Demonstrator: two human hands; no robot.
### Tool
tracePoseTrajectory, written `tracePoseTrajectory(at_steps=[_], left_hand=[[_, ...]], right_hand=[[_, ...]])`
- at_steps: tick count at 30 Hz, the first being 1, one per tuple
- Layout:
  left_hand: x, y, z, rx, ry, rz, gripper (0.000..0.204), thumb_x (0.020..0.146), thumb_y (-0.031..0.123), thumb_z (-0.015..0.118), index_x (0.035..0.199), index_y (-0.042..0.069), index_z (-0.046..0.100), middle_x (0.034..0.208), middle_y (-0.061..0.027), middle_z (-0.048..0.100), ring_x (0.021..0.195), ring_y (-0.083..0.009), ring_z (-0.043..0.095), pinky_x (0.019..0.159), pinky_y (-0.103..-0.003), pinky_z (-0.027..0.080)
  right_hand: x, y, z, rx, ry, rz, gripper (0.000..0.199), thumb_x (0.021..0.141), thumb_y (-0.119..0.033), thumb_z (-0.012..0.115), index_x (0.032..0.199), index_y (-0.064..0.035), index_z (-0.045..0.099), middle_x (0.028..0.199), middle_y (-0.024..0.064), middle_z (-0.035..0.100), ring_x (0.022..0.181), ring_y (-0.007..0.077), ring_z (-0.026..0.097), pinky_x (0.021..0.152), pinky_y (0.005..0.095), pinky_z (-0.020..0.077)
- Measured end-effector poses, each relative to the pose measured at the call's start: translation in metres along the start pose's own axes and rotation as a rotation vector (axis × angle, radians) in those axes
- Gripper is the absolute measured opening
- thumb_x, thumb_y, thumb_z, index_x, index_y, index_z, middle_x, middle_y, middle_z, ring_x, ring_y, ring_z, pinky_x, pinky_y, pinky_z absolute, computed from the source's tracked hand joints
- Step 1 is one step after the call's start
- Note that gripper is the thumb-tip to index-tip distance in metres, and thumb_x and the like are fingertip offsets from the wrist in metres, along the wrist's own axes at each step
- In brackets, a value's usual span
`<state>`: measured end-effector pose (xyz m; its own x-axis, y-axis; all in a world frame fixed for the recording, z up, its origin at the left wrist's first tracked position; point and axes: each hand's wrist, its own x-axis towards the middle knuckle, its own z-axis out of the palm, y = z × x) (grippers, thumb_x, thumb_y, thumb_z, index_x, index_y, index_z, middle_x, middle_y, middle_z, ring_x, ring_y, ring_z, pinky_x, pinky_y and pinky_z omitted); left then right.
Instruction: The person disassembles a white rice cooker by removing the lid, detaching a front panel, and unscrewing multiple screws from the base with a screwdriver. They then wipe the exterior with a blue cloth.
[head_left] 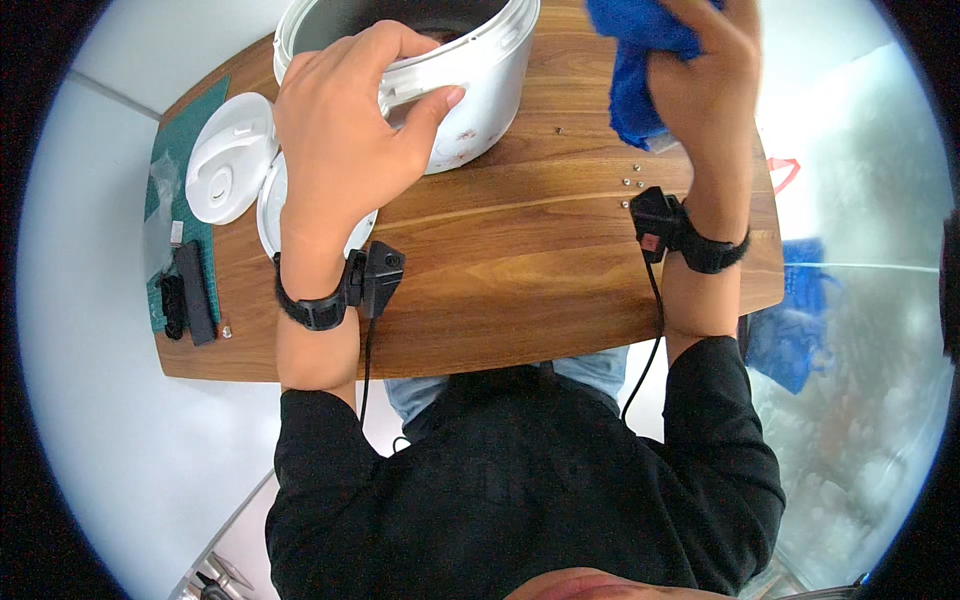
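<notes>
A white rice cooker body (492, 92) with a small floral print stands at the far middle of the table, its top uncovered and its inside dark. My left hand (340, 130) grips its near-left rim, thumb on the outer wall and fingers over the edge. At the far right, my right hand (712, 85) is raised with a bunched blue cloth (630, 95) in its grasp. The cloth hangs apart from the cooker. Part of the right hand runs out of the top of the view.
White lid parts (230, 160) lie left of the cooker, partly behind my left wrist. Beyond them, a green mat (200, 120) carries a black bar-shaped item (195, 295). Several small metal pieces (628, 183) are loose on the wooden table (500, 270). Cables hang from both wrist straps.
</notes>
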<state>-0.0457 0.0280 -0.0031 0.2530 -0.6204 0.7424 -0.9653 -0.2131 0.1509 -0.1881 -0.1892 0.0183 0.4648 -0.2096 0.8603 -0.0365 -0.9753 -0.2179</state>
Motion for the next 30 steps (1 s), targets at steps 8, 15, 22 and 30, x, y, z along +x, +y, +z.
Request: tracePoseTrajectory(at_steps=[8, 15, 22, 30], left_hand=[[0.003, 0.009, -0.005, 0.051, -0.094, -0.126, 0.027, 0.078, 0.026, 0.084, 0.098, 0.013, 0.072, 0.093, -0.0077, 0.074, 0.09, -0.0315, 0.067, 0.082, -0.04, 0.048], [-0.002, -0.001, -0.002, 0.088, -0.067, -0.09, 0.029, 0.075, 0.023, 0.084, 0.099, 0.012, 0.071, 0.092, -0.0076, 0.074, 0.092, -0.0327, 0.068, 0.083, -0.041, 0.049], [0.003, 0.004, -0.003, 0.027, -0.098, -0.112, 0.029, 0.077, 0.027, 0.085, 0.098, 0.013, 0.072, 0.089, -0.0075, 0.073, 0.089, -0.031, 0.068, 0.082, -0.04, 0.049], [0.002, 0.003, -0.004, 0.049, -0.089, -0.081, 0.029, 0.077, 0.028, 0.085, 0.098, 0.013, 0.071, 0.088, -0.0068, 0.073, 0.088, -0.0307, 0.068, 0.08, -0.04, 0.048]], right_hand=[[0.0, -0.017, -0.001, 0.205, -0.01, -0.031, 0.051, 0.062, 0.009, 0.078, 0.108, -0.0123, 0.08, 0.129, 0.0197, 0.058, 0.116, 0.0378, 0.061, 0.093, 0.0451, 0.0545], [-0.013, -0.031, 0.021, 0.356, -0.317, -0.244, 0.048, 0.061, 0.006, 0.075, 0.105, -0.0146, 0.079, 0.131, 0.0174, 0.059, 0.116, 0.04, 0.057, 0.099, 0.0501, 0.0445], [-0.013, 0.0, 0.028, 0.219, -0.198, -0.103, 0.045, 0.061, 0.01, 0.075, 0.098, -0.0144, 0.082, 0.126, 0.0165, 0.064, 0.118, 0.0379, 0.059, 0.098, 0.0486, 0.049], [-0.014, -0.033, 0.018, 0.233, -0.248, -0.181, 0.039, 0.062, 0.004, 0.079, 0.097, -0.0145, 0.081, 0.127, 0.0148, 0.063, 0.117, 0.0377, 0.059, 0.097, 0.0482, 0.0484]])
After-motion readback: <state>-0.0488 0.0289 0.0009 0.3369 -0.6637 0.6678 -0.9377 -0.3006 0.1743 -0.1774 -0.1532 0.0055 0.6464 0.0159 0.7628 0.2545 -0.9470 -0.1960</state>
